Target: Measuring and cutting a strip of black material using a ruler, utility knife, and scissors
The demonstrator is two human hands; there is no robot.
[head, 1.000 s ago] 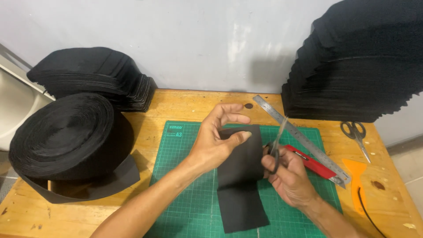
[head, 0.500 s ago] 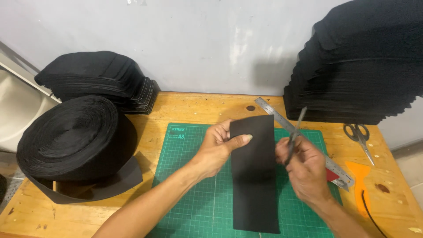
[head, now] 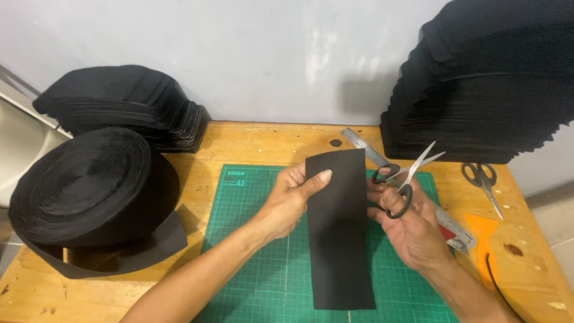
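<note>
Since half a second ago the black fabric strip [head: 338,227] has swung a little straighter, and the right hand [head: 412,230] has tipped the black-handled scissors [head: 402,179] so the blades, then nearly upright, now lean toward two o'clock.

At this moment the strip hangs lengthwise above the green cutting mat [head: 251,239], its long axis running from twelve to six o'clock, top edge level with the mat's far border and bottom edge near the frame's lower margin. The left hand [head: 290,200] pinches the strip's upper left edge, thumb flat on the front face and the other fingers curled behind. The right hand sits at three o'clock from the strip, its fingertips just touching the right edge, thumb and a finger threaded through the scissor loops; the blades are parted slightly and point away from the fabric, toward the tall stack of black pieces [head: 484,84]. So the strip lies at nine o'clock from the scissor hand, closest at its upper right edge, and the blades would have to turn back across to meet it.

A steel ruler [head: 365,146] lies under the right hand, with a second pair of scissors [head: 483,179] and an orange scraper [head: 481,236] farther right. A large black roll [head: 89,185] sits at the far left of the wooden table [head: 263,140].
</note>
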